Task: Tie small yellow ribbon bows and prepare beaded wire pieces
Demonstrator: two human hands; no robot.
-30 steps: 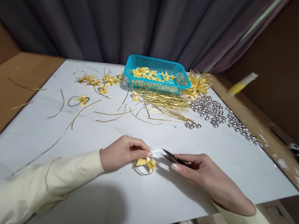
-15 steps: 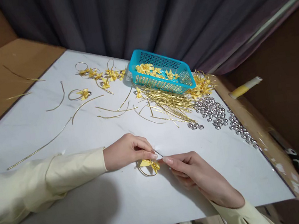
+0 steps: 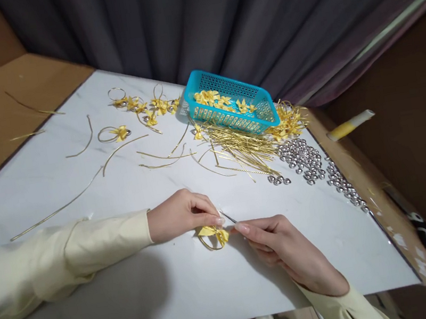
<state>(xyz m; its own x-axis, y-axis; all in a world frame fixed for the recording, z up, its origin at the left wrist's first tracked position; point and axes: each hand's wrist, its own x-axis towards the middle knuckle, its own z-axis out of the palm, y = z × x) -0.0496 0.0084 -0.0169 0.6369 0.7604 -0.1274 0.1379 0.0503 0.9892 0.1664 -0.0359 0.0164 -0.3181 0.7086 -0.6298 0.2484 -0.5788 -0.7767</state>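
A single head-worn view is provided, directed forward and down across the white table [image 3: 95,286] from its near edge. The near edge is cut off along the bottom of the frame; the far edge is seen against a dark curtain [image 3: 215,19]. The right edge runs diagonally. Close range is held; no second view is supplied.

bow [image 3: 213,233]: yellow | basket [image 3: 260,114]: turquoise | beads [image 3: 301,155]: silver | table [image 3: 177,289]: white
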